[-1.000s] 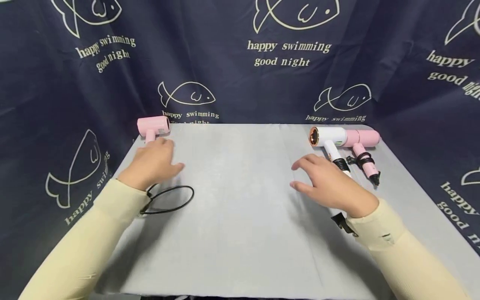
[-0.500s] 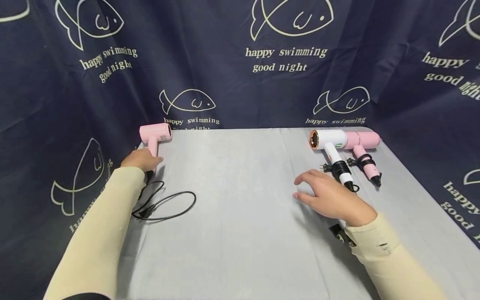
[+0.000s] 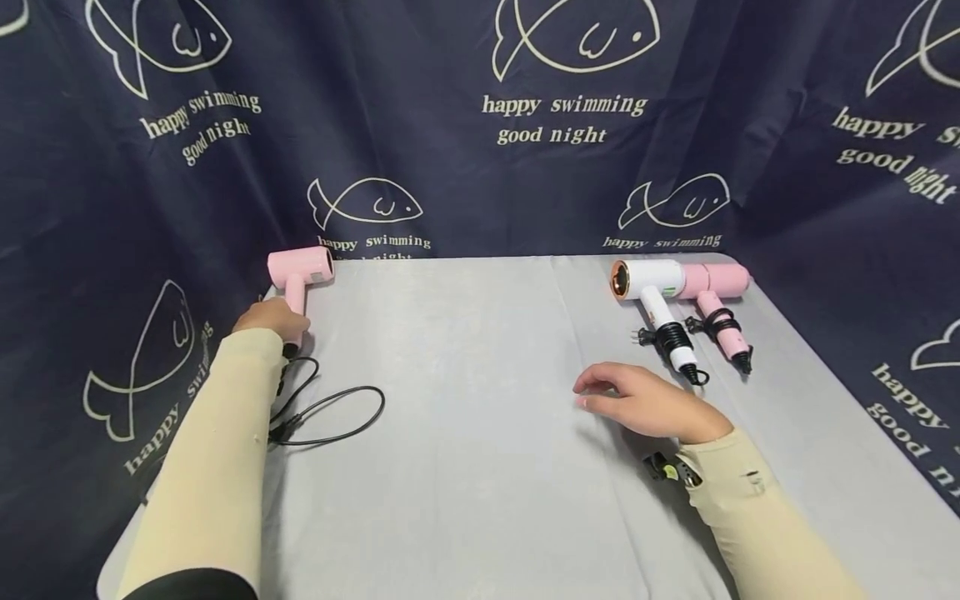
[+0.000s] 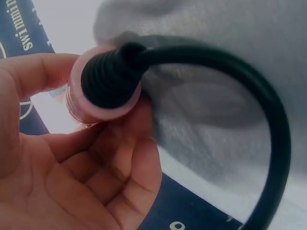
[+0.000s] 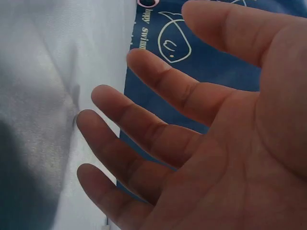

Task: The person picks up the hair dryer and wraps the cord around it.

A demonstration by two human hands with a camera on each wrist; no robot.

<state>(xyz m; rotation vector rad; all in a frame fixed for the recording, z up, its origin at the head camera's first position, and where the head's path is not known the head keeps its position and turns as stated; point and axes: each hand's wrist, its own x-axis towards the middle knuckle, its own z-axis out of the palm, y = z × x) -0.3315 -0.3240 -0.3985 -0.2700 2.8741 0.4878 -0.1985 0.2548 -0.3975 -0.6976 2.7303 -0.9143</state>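
Observation:
At the table's far left lies a pink hair dryer [image 3: 302,267], its barrel toward the back curtain. My left hand [image 3: 268,318] grips its handle, thumb on one side and fingers curled round the other. The left wrist view shows the handle's end [image 4: 105,81] between thumb and fingers, with a black cord [image 4: 276,124] bending out of it. In the head view, that cord [image 3: 367,425] loops on the table beside the forearm. My right hand [image 3: 645,402] hovers over the right half of the table, holding nothing, its fingers loosely bent and spread in the right wrist view.
Beyond my right hand lie a white hair dryer [image 3: 660,279] with a copper-coloured rim and a second pink hair dryer [image 3: 716,282], side by side, cords wound round their handles. A grey cloth covers the table [image 3: 465,375]. A dark blue curtain [image 3: 450,150] encloses the back and sides.
My left hand has come down from above the pink hair dryer and taken hold of its handle. My right hand has lowered a little toward me, still holding nothing.

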